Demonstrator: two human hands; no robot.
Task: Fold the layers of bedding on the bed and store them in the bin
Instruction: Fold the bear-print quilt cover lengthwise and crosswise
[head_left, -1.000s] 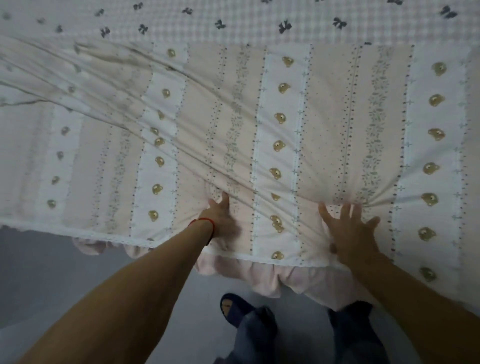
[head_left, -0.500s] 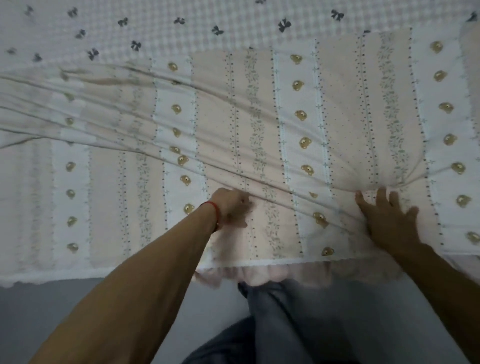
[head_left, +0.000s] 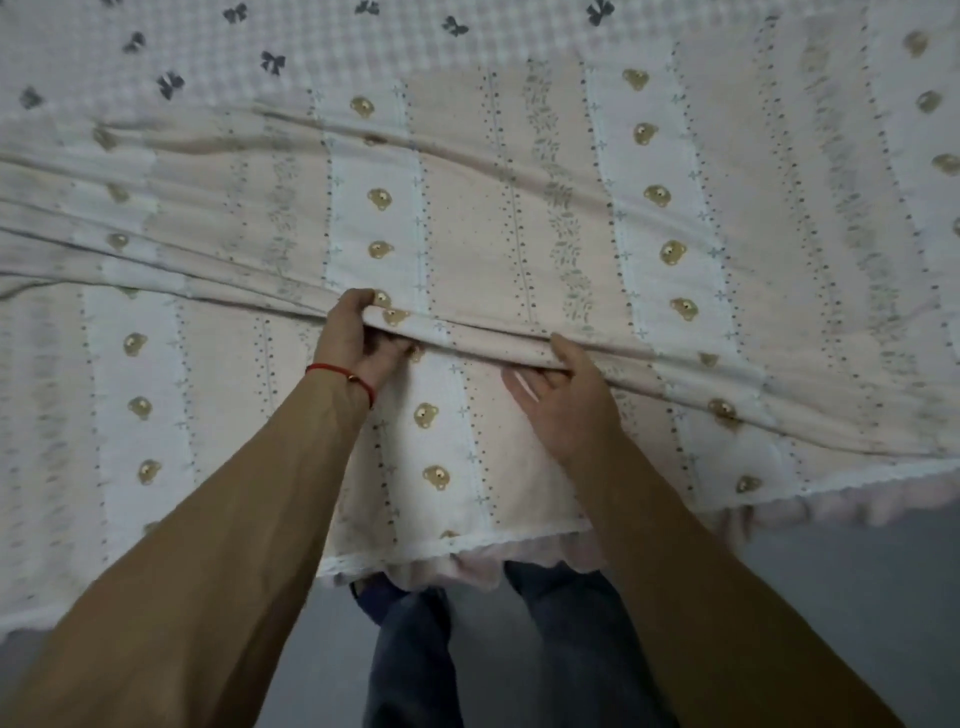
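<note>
A pink-and-white striped sheet (head_left: 519, 218) printed with small bears covers most of the bed and hangs over its near edge. A raised ridge of that sheet runs left to right across the middle. My left hand (head_left: 353, 343), with a red string on the wrist, grips this ridge, thumb over the top. My right hand (head_left: 566, 400) holds the same ridge a little further right, thumb on top and fingers under the fold. Beneath the sheet lies a white checked layer with dark bows (head_left: 249, 57), showing at the far side. No bin is in view.
A pale pink ruffle (head_left: 467, 566) hangs below the sheet's lace hem at the bed's near edge. My legs in blue jeans (head_left: 415, 660) stand against the bed on a grey floor (head_left: 831, 597). Long creases cross the sheet's left half.
Both hands went from lying flat near the hem to gathering the sheet into a ridge further up the bed. I have stepped closer to the bed.
</note>
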